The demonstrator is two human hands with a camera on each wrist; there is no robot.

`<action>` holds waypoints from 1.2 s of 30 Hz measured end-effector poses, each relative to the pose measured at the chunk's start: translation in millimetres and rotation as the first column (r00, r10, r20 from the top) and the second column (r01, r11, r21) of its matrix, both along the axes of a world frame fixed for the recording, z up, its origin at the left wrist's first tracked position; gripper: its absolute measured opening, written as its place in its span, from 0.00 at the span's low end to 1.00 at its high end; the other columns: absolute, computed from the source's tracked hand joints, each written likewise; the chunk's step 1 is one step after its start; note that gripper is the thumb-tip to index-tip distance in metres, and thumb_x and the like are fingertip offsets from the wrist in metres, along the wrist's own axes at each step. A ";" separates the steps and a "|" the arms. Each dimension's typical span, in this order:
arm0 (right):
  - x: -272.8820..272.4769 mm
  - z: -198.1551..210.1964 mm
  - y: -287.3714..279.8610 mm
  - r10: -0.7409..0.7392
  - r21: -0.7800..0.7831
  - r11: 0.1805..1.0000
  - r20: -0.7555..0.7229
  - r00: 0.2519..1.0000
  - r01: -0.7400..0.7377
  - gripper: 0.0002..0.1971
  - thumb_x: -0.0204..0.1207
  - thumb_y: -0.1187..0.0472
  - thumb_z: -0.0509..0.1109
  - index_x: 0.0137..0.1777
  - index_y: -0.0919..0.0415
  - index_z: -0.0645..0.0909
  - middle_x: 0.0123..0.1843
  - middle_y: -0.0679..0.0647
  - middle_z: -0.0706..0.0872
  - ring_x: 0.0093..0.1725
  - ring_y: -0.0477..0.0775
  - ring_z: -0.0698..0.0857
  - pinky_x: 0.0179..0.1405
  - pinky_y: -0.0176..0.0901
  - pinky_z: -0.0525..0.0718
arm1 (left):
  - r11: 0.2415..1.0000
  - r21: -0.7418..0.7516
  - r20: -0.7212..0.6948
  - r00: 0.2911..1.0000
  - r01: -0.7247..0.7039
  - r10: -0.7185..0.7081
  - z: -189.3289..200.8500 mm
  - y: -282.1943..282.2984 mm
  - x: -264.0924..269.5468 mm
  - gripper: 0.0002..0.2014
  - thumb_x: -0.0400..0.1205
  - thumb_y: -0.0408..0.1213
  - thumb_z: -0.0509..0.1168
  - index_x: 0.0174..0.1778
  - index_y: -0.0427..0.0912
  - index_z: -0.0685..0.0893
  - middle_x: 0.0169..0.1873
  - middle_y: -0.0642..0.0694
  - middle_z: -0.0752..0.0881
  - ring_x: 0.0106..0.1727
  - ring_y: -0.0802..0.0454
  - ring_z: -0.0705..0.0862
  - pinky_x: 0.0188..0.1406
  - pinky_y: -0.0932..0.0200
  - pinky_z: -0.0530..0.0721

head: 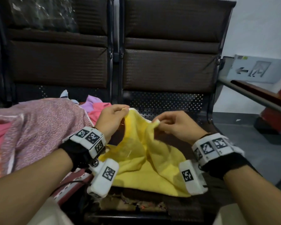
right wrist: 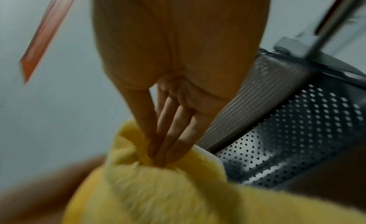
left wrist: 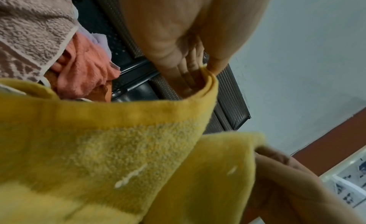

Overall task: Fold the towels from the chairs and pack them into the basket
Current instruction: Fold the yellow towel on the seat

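Dark waiting-room chairs [head: 169, 65] up at 12 o'clock; left hand [head: 111, 120] and right hand [head: 177, 125] each pinch the yellow towel's [head: 146, 163] top edge, pink towels [head: 44, 127] at 9.

Both forearms bare, no sleeves. Left hand [head: 111, 122] and right hand [head: 177, 125] bare, no gloves. Each wrist wears a black fabric strap [head: 76, 153] carrying a white blocky band [head: 89, 140] printed with black-and-white square fiducial markers. A white rounded camera housing [head: 104, 176] with one marker hangs under each wrist; a silver screw joins the left one. Thin black cable by the left unit. Thin dark band at the right wrist.
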State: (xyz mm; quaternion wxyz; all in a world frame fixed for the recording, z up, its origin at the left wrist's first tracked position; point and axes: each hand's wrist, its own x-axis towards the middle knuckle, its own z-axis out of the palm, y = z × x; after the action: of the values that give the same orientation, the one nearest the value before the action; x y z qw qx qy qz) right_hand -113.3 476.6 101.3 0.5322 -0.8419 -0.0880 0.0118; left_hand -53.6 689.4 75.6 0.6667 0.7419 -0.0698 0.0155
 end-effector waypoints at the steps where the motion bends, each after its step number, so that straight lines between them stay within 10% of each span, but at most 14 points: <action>1: 0.9 -2.9 2.7 -0.005 -0.179 0.984 0.077 0.997 0.018 0.03 0.75 0.66 0.73 0.47 0.60 0.87 0.40 0.52 0.89 0.39 0.43 0.86 0.41 0.37 0.82 | 1.000 -0.003 0.007 1.000 0.009 -0.009 1.1 0.1 -1.4 0.06 0.82 0.39 0.65 0.49 0.45 0.88 0.27 0.54 0.87 0.29 0.59 0.82 0.27 0.65 0.80; 3: 4.0 -5.0 7.9 0.039 -0.390 0.920 0.189 0.981 0.039 0.02 0.75 0.59 0.74 0.45 0.56 0.87 0.46 0.55 0.86 0.46 0.49 0.85 0.50 0.47 0.83 | 0.999 -0.017 0.021 0.999 0.032 -0.031 3.2 -0.3 -3.1 0.06 0.82 0.38 0.65 0.50 0.45 0.88 0.32 0.51 0.89 0.34 0.56 0.85 0.31 0.61 0.84; 9: 13.1 6.4 13.7 -0.003 -0.091 0.995 0.279 0.960 0.030 0.08 0.76 0.54 0.73 0.36 0.55 0.83 0.31 0.47 0.84 0.33 0.43 0.81 0.34 0.43 0.80 | 0.985 -0.104 0.070 0.989 0.141 -0.134 12.3 -5.2 -12.7 0.07 0.80 0.34 0.67 0.51 0.45 0.89 0.34 0.48 0.88 0.32 0.58 0.84 0.27 0.63 0.83; 21: 14.3 -8.5 23.6 -0.093 -0.090 0.988 0.281 0.955 0.123 0.09 0.71 0.52 0.77 0.36 0.57 0.87 0.32 0.53 0.87 0.32 0.44 0.82 0.32 0.41 0.80 | 0.954 -0.148 -0.055 0.961 0.262 -0.272 15.6 -9.1 -27.7 0.09 0.82 0.38 0.65 0.45 0.43 0.91 0.40 0.41 0.91 0.37 0.54 0.89 0.39 0.58 0.89; 28: 14.8 -9.7 31.8 -0.113 -0.056 0.989 0.316 0.942 0.137 0.10 0.71 0.51 0.77 0.33 0.55 0.85 0.28 0.48 0.85 0.30 0.41 0.80 0.32 0.39 0.78 | 0.965 -0.026 -0.003 0.965 0.262 -0.262 12.7 -9.6 -30.1 0.09 0.80 0.37 0.67 0.41 0.52 0.92 0.33 0.50 0.90 0.36 0.60 0.85 0.45 0.54 0.87; 33: 16.3 -8.6 25.5 -0.071 -0.083 0.992 0.262 0.962 0.096 0.09 0.73 0.49 0.75 0.36 0.52 0.86 0.32 0.47 0.87 0.34 0.41 0.83 0.33 0.37 0.79 | 0.966 0.164 0.106 0.970 0.199 -0.218 19.6 -8.3 -30.2 0.12 0.82 0.33 0.64 0.41 0.53 0.90 0.36 0.38 0.89 0.37 0.48 0.84 0.44 0.38 0.86; 36: 15.3 -8.3 14.9 -0.028 -0.322 0.937 0.309 0.951 0.133 0.17 0.76 0.40 0.67 0.31 0.49 0.83 0.29 0.45 0.84 0.30 0.38 0.81 0.29 0.29 0.75 | 0.966 0.197 0.145 0.970 0.166 -0.196 23.1 -2.4 -29.3 0.12 0.82 0.30 0.62 0.43 0.49 0.88 0.24 0.55 0.86 0.24 0.64 0.81 0.22 0.65 0.82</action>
State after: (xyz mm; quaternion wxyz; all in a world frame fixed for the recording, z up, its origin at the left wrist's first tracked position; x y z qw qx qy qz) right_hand -98.0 491.5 93.0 0.3599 -0.9158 -0.1295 -0.1230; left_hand -83.0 687.0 98.7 0.5863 0.7868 -0.1929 0.0085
